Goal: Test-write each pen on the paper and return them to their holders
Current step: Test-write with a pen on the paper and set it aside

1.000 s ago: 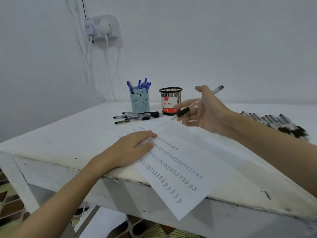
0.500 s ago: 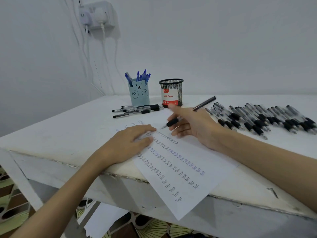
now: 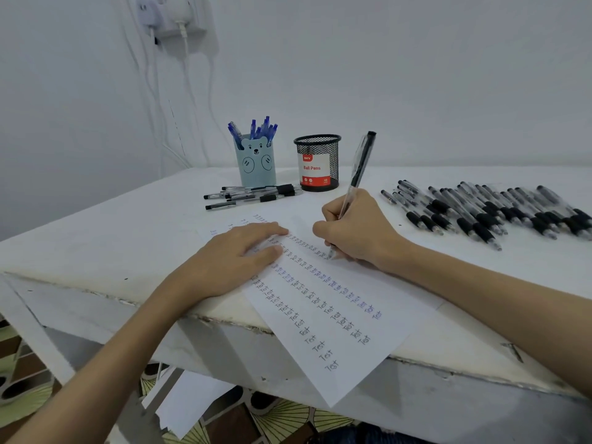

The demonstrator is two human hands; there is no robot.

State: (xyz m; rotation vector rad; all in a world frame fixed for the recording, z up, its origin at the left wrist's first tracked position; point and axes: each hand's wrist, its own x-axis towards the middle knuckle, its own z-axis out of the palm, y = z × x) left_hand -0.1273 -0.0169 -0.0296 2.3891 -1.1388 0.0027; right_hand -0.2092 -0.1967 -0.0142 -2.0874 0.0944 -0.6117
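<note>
1. A white table (image 3: 112, 238) is standing against a pale wall (image 3: 416, 75)
2. One paper (image 3: 339, 318) is overhanging its front edge
3. Two holders are standing behind: bear cup (image 3: 256, 165), mesh cup (image 3: 317, 161)
4. The left hand (image 3: 237, 257) is lying flat on the paper; the right hand (image 3: 358, 232) is gripping one pen (image 3: 355, 181), tip on the sheet

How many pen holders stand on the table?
2: a blue bear cup holding blue pens, and a black mesh cup just to its right, both near the wall.

Paper (image 3: 336, 315) overhangs table (image 3: 96, 245) edge — holders (image 3: 317, 163) behind, pens (image 3: 487, 213) right.
</note>
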